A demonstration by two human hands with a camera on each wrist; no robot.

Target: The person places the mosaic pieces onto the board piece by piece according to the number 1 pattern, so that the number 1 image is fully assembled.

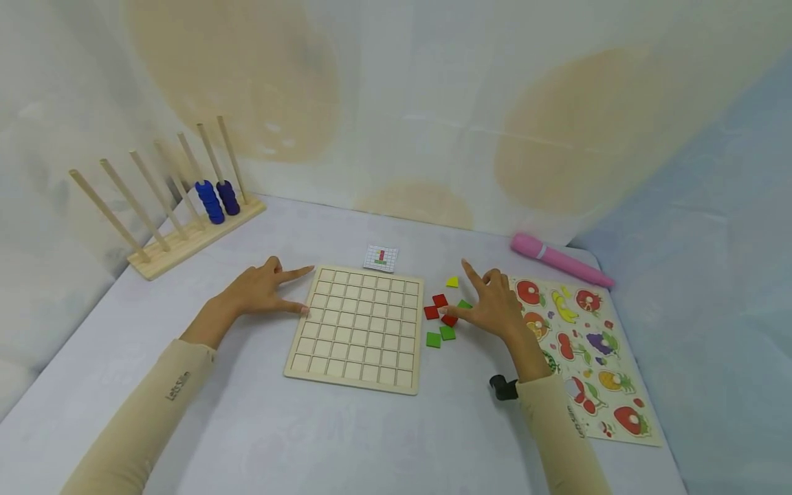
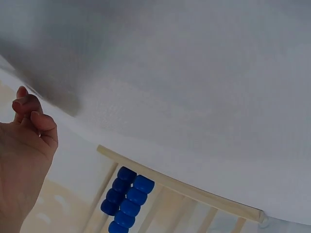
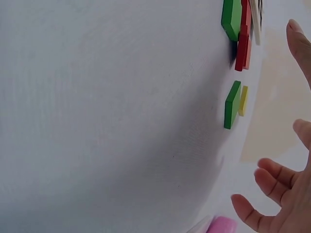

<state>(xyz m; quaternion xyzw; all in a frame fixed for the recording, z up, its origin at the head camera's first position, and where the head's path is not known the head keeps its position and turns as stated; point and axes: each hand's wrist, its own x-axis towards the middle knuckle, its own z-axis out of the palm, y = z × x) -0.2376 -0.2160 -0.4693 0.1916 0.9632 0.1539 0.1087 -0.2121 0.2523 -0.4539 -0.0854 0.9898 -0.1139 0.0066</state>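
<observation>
A wooden grid board lies flat on the table between the two hands. At its left edge is my left hand, with index finger and thumb stretched toward the board and the other fingers bent; it holds nothing. My right hand hovers over the small coloured tiles right of the board, thumb and index finger spread apart. Among these lie red tiles, green tiles and a yellow piece; the right thumb partly covers some. Behind the board's top edge lies a small pattern card.
A wooden bead rack with blue beads stands at the back left. On the right are a fruit puzzle board and a pink pen-like stick. A black object sits by the right wrist. A draped cloth rises behind the table.
</observation>
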